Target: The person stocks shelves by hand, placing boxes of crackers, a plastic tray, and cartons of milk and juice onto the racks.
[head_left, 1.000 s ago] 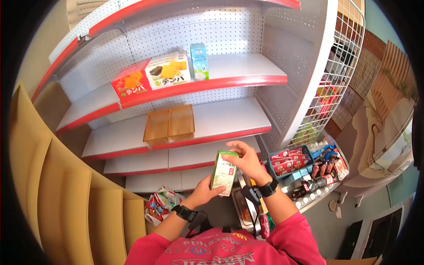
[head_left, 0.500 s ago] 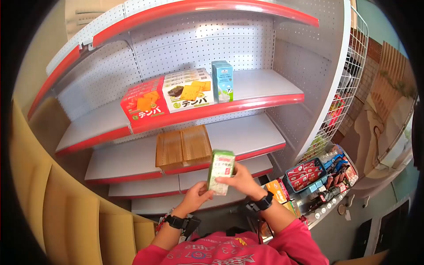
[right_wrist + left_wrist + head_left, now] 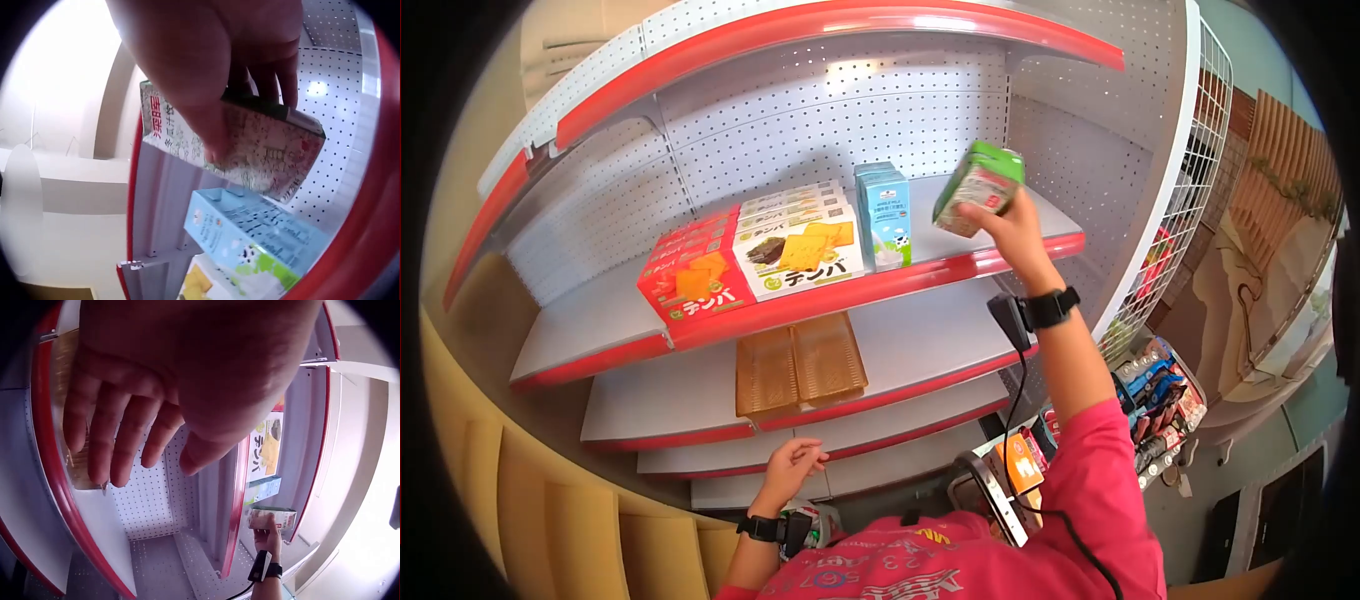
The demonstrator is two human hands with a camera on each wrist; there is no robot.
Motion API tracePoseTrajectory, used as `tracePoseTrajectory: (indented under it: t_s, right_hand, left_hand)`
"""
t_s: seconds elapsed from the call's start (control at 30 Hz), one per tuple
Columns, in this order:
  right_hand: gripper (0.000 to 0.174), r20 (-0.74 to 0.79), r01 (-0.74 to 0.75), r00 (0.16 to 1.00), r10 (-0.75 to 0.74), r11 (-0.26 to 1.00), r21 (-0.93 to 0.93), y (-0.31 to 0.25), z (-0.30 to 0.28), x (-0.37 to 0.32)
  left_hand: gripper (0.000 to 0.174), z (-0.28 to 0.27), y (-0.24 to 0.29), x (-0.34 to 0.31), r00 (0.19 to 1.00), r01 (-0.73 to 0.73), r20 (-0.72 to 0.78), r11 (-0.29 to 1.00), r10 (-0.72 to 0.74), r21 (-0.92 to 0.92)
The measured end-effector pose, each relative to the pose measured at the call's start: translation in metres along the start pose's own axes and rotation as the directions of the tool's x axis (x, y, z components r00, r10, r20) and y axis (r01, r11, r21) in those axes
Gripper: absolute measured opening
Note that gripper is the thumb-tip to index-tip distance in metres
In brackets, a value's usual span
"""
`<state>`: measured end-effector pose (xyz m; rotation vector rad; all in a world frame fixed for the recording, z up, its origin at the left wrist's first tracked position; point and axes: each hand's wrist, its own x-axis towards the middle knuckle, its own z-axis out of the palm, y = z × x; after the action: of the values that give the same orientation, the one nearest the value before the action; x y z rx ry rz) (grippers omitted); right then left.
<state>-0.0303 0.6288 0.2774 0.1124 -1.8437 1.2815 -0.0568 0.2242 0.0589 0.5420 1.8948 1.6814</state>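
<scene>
A green and white juice carton [image 3: 988, 178] is gripped in my right hand [image 3: 1022, 240], tilted, over the right part of the upper shelf [image 3: 1050, 217]. In the right wrist view the thumb lies across the printed face of the carton [image 3: 265, 147] and the fingers go round behind it. Just left of it stand light blue milk cartons [image 3: 888, 215], one behind another. My left hand [image 3: 793, 468] holds nothing and hangs with relaxed fingers in front of the lower shelves; the left wrist view shows its fingers apart.
White cracker boxes [image 3: 805, 250] and red ones [image 3: 695, 285] stand left of the milk. Brown plastic trays [image 3: 800, 372] sit one shelf lower. A wire grid [image 3: 1200, 150] flanks the unit on the right, above a stand of packaged snacks [image 3: 1160, 400]. Pale brown shelving [image 3: 550, 480] lies left.
The right hand has carried the juice carton up and right, from in front of my body to the upper shelf. The left hand, earlier at the carton, has come away and lowered.
</scene>
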Motion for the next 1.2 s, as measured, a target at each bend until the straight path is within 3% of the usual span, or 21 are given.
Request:
tracePoseTrajectory:
  t_s: [0.07,0.13,0.27,0.3,0.63,1.0,1.2]
  right_hand:
    - [0.039,0.042,0.002,0.999,-0.005,0.997,0.083,0.011,0.005,0.010]
    - [0.042,0.266,-0.197,0.947,0.179,0.980,0.039,0.018,0.007,0.020]
    - [0.048,0.305,-0.098,0.950,0.067,0.991,0.087,0.039,0.016,0.021]
    - [0.051,0.329,-0.127,0.939,0.096,0.989,0.075,0.036,0.015,0.021]
    - [0.050,0.358,-0.175,0.924,0.133,0.981,0.089,0.040,0.013,0.018]
    - [0.048,0.428,-0.152,0.890,0.154,0.988,-0.040,0.040,0.002,0.021]
    - [0.048,0.409,-0.166,0.902,0.136,0.985,0.040,0.036,0.007,0.016]
  left_hand:
    - [0.023,0.003,-0.001,0.004,1.000,-0.010,-0.011,1.000,0.010,-0.002]
    - [0.023,0.005,0.000,0.010,0.999,-0.025,-0.026,1.000,0.025,-0.004]
    - [0.022,0.007,0.001,0.016,0.998,-0.006,-0.058,1.000,0.007,0.019]
    - [0.022,0.008,0.001,0.016,0.997,0.002,-0.074,1.000,0.000,0.025]
    - [0.020,0.017,-0.006,0.019,0.994,0.012,-0.110,1.000,-0.013,-0.011]
    - [0.020,0.014,-0.018,0.015,0.993,0.031,-0.116,0.999,-0.032,-0.012]
    - [0.021,0.020,-0.018,0.021,0.994,0.056,-0.092,0.998,-0.057,-0.010]
